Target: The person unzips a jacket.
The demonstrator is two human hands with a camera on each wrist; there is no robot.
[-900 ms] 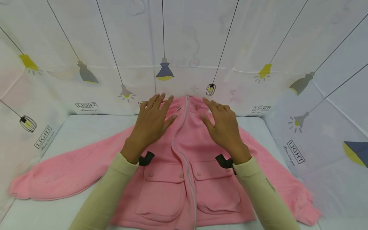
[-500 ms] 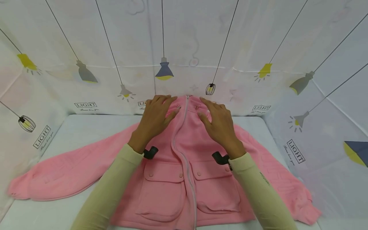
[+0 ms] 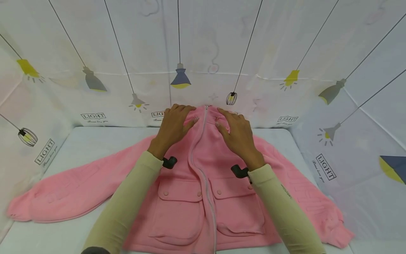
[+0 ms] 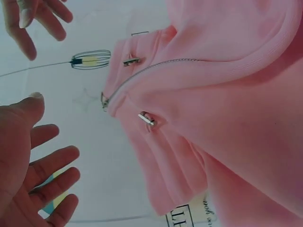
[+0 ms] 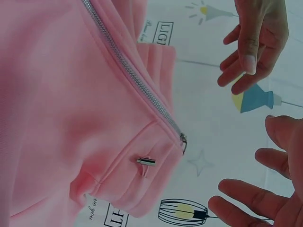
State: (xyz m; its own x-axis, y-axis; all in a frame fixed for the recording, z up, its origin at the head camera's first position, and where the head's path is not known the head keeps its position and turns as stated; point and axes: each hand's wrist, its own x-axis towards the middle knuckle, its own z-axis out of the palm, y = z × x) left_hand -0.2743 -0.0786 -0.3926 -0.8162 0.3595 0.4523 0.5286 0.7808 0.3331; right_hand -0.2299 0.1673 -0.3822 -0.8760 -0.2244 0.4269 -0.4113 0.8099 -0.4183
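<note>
A pink zip-up jacket (image 3: 215, 151) lies front up, its silver zipper (image 5: 137, 82) closed to the collar (image 4: 165, 189). Two flap pockets show low on its front, and small metal toggles (image 4: 147, 118) sit on the collar. Over the collar's left side hovers my left hand (image 3: 173, 123), thumb and fingers spread and holding nothing. My right hand (image 3: 238, 135) hovers likewise over the right side, its fingers loosely bent. Both wrist views show a gap between the left fingers (image 4: 61, 158), the right fingers (image 5: 251, 191) and the fabric.
The jacket's left sleeve (image 3: 79, 187) stretches out across the white table (image 3: 95, 137); its right sleeve (image 3: 304, 197) slants down to the right. White sheets printed with hanging lamps (image 3: 180, 77) wall in the back and both sides. Black wrist mounts (image 3: 240, 171) stick out under each cuff.
Both hands have moved inward, closer together over the collar; the right one has shifted left and the left one right. The jacket lies as before.
</note>
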